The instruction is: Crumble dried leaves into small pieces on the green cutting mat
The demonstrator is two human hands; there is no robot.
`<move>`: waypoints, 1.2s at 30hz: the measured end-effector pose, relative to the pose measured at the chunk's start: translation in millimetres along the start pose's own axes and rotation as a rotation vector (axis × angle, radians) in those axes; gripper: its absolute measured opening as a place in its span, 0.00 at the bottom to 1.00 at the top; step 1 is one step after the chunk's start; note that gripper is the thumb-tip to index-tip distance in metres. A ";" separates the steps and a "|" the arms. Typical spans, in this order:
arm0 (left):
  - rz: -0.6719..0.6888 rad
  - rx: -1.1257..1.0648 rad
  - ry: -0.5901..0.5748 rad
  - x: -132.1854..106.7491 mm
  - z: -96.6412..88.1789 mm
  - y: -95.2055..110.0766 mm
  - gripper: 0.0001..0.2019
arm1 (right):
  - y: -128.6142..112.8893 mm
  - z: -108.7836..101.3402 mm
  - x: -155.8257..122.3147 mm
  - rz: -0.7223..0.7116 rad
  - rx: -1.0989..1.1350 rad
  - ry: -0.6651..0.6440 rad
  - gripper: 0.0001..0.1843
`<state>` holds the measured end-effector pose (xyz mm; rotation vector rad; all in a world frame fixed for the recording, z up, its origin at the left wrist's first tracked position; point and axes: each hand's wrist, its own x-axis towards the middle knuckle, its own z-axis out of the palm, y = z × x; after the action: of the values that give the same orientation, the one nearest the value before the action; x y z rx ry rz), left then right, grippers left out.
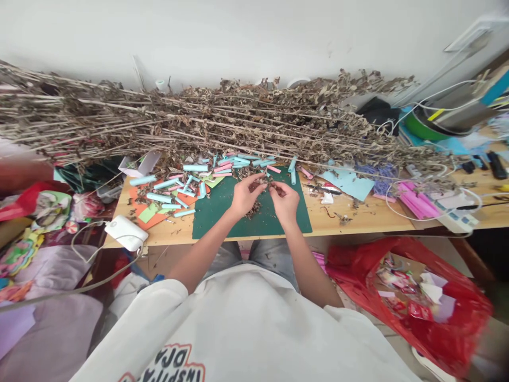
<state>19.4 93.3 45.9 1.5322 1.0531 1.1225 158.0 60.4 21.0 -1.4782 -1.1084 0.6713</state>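
Observation:
Over the green cutting mat (214,212), my left hand (247,193) and my right hand (284,199) are close together, fingertips pinched. Between them is a bit of dried leaves (267,181), which both hands grip. Below my hands lies a small heap of crumbled dried leaf (253,210) on the mat. Just beyond and to the left are scattered rolled paper tubes, blue (159,197) and pink (222,166). Long dried plant stalks (207,124) with withered leaves stretch across the back of the table.
Orange paper (141,197) lies left on the wooden table (382,215), near a white adapter (126,233) with a cable. Blue paper (350,183), pink paper (417,200) and a white power strip (457,212) are to the right. A red plastic bag (358,265) of scraps stands below.

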 end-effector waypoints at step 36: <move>-0.471 -0.570 0.120 -47.9 -5.2 -19.1 0.18 | -14.3 9.8 -35.9 -0.389 -0.308 -0.318 0.13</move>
<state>2.0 52.1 19.9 0.7291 0.9915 1.0613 131.2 31.4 26.6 -1.3771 -1.7552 0.4832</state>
